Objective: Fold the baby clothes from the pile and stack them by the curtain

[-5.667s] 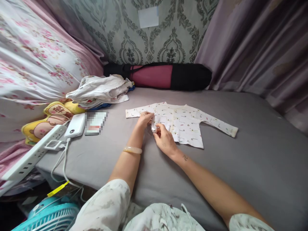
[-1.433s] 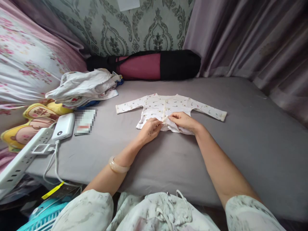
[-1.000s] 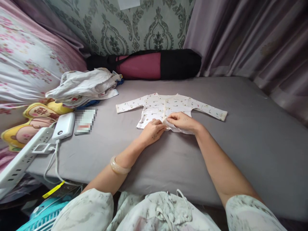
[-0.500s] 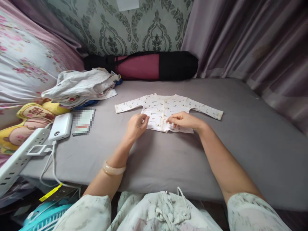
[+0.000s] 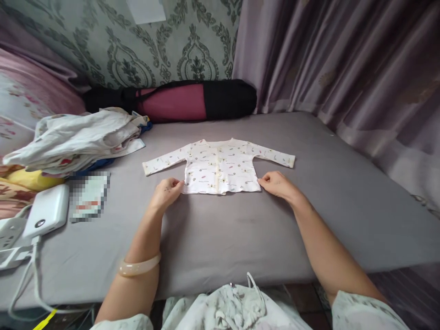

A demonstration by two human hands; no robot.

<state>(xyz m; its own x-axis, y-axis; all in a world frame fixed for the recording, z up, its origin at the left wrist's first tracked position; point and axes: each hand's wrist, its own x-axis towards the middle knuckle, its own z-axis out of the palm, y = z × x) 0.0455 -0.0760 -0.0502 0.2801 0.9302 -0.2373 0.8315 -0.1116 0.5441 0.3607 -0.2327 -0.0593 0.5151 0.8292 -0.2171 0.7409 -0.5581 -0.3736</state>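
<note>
Shirt (image 5: 222, 167) lies flat, sleeves outspread, on gray sheet (image 5: 233, 243), long maroon-and-black bag (image 5: 172, 102) beyond it | left hand (image 5: 167, 192): grip clamped on its left lower edge; right hand (image 5: 278, 184): likewise, right edge | step: apparently straightening it | next move calls for even tension

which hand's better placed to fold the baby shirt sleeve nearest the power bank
Likely the left hand, at the hem corner nearest that sleeve; the right hand pinches the opposite corner.
</note>
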